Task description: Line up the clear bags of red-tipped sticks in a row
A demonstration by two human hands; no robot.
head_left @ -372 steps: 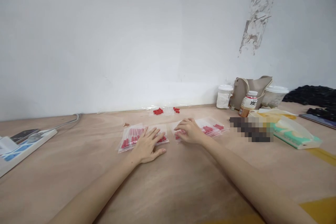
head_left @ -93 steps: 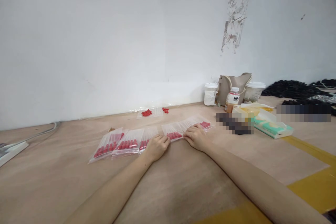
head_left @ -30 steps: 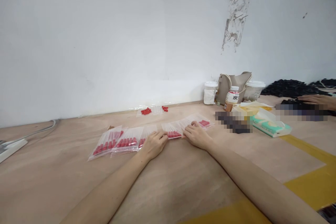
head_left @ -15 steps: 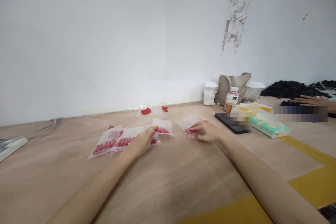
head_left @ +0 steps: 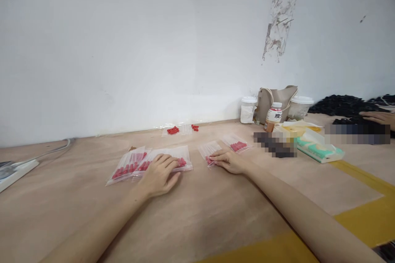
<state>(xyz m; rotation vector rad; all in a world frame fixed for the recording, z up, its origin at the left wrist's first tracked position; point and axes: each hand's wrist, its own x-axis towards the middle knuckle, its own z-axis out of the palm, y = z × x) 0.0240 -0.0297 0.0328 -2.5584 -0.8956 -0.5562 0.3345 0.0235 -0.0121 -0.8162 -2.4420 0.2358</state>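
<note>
My left hand [head_left: 161, 174] lies palm down over a row of clear zip bags [head_left: 180, 153] holding red capsule-shaped pieces, its fingers stretched out and thumb apart. Another such bag [head_left: 125, 167] overlaps the row at its left end. To the right, my right hand [head_left: 227, 162] has its fingers closed at the lower edge of a small zip bag [head_left: 210, 148] with red pieces, partly hidden under the fingertips. Just behind that hand rests a separate bag of red pieces [head_left: 238, 146].
Near the wall are loose red pieces [head_left: 195, 128] and a bag of them [head_left: 173, 130]. At right stand a lidded cup [head_left: 248, 111], a bottle [head_left: 273, 117], a grey bag [head_left: 263, 98] and a tissue pack [head_left: 319, 148]. Another person's hand [head_left: 378, 117] touches black material [head_left: 342, 104].
My right hand has left one bag and moved left onto the bag formerly beside my left hand, which has shifted right. My left hand has drawn back and flattened over the row.
</note>
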